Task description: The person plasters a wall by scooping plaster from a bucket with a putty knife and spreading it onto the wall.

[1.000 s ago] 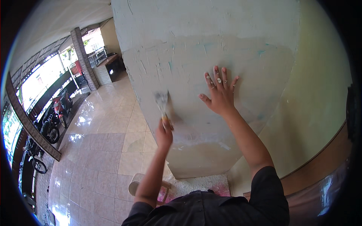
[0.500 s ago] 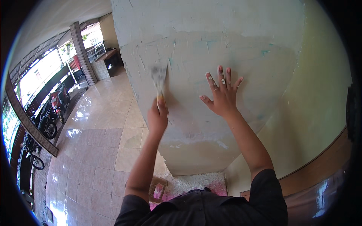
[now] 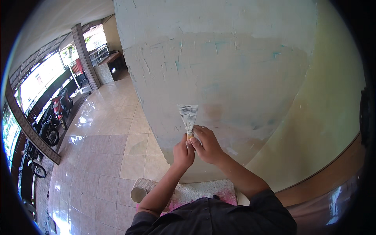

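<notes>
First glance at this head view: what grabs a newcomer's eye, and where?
The white-smeared scraper near the centre, blade up, its handle in the left hand and right hand. Behind it, the big patchy grey wall fills the middle and top. Then the red motorcycle at far left, past the shiny tiled floor.

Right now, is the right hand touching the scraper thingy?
Touching. The head view shows it: the right hand has its thumb against the yellowish handle of the scraper, with no gap between.
</notes>
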Demonstrator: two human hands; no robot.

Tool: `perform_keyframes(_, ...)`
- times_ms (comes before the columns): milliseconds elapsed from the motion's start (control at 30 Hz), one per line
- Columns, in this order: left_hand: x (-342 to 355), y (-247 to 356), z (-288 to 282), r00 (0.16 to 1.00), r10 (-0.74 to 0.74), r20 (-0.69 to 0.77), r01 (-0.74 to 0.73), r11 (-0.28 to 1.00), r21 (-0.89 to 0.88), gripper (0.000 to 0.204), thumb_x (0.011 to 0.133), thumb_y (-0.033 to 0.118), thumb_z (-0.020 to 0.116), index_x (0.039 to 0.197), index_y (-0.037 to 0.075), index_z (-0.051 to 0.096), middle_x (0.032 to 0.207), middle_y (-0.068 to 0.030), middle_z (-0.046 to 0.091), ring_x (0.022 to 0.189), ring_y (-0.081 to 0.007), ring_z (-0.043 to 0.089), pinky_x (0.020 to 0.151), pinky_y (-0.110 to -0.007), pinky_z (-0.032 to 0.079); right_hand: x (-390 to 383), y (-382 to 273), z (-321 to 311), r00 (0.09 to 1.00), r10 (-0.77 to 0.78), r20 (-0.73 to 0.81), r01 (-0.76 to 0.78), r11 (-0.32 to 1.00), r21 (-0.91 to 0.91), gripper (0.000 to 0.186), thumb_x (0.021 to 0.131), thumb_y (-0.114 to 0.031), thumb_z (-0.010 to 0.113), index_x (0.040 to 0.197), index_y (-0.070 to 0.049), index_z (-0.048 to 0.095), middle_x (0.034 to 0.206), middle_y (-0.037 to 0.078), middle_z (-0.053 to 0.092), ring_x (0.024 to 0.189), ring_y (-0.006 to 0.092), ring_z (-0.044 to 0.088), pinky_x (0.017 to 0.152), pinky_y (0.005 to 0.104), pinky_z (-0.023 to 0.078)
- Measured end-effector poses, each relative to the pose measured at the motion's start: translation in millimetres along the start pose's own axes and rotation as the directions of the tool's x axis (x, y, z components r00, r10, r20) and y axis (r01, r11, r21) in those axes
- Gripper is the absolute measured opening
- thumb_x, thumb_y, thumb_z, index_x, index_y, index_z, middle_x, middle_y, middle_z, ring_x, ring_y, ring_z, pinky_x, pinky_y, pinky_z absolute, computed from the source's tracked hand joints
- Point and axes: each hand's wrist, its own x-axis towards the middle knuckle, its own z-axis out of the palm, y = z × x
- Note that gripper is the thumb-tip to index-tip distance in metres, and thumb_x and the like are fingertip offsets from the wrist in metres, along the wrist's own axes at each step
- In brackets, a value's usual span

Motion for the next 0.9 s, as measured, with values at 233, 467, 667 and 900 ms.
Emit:
perform_keyframes(233, 48, 52, -52, 0.954, 0.261, 0.145, -0.296, 0.892, 0.342, 0.018, 0.089, 0.028, 0.06, 0.086, 0.011, 0.061, 0.072, -0.0084, 0.065, 0.06, -0.0302, 0.063, 0.054, -0.041, 0.048, 25, -14, -23, 0.974, 0.223, 0.022, -0.219, 0.922, 0.32, 0.027, 0.1, -0.022, 0.046, 0.108, 0.002, 0.053, 0.08, 0.015, 0.064, 0.072, 0.0292, 0.063, 0.068, 0.039, 0.049)
perform_keyframes(467, 190, 102, -166, 0.61, 0.792, 0.015, -0.521, 0.387, 0.761, 0.012, 0.081, 0.017, 0.069, 0.089, 0.011, 0.064, 0.092, -0.0065, 0.063, 0.09, -0.0289, 0.058, 0.077, -0.04, 0.049, 80, -19, -110, 0.984, 0.149, -0.1, -0.161, 0.98, -0.12, 0.031, 0.099, -0.032, 0.05, 0.096, -0.001, 0.054, 0.066, 0.014, 0.06, 0.061, 0.0249, 0.062, 0.058, 0.0371, 0.046)
perform_keyframes(667, 295, 149, -189, 0.477, 0.856, 0.197, -0.43, 0.032, 0.902, 0.038, 0.092, 0.035, 0.056, 0.127, 0.022, 0.055, 0.143, -0.0043, 0.044, 0.135, -0.0308, 0.038, 0.109, -0.053, 0.03, 151, -64, -125, 0.984, 0.143, 0.106, -0.059, 0.824, -0.563, 0.036, 0.093, -0.037, 0.057, 0.087, -0.002, 0.059, 0.07, 0.017, 0.062, 0.068, 0.0366, 0.061, 0.063, 0.0444, 0.047)
perform_keyframes(900, 316, 159, -176, 0.399, 0.861, 0.314, -0.391, -0.15, 0.908, 0.05, 0.098, 0.052, 0.033, 0.146, 0.038, 0.035, 0.159, 0.001, 0.019, 0.147, -0.0288, 0.012, 0.117, -0.057, 0.01, 108, -33, -231, 0.968, 0.219, -0.124, -0.228, 0.553, -0.801, 0.033, 0.091, -0.037, 0.06, 0.09, -0.004, 0.063, 0.076, 0.018, 0.063, 0.076, 0.0399, 0.06, 0.069, 0.0469, 0.047)
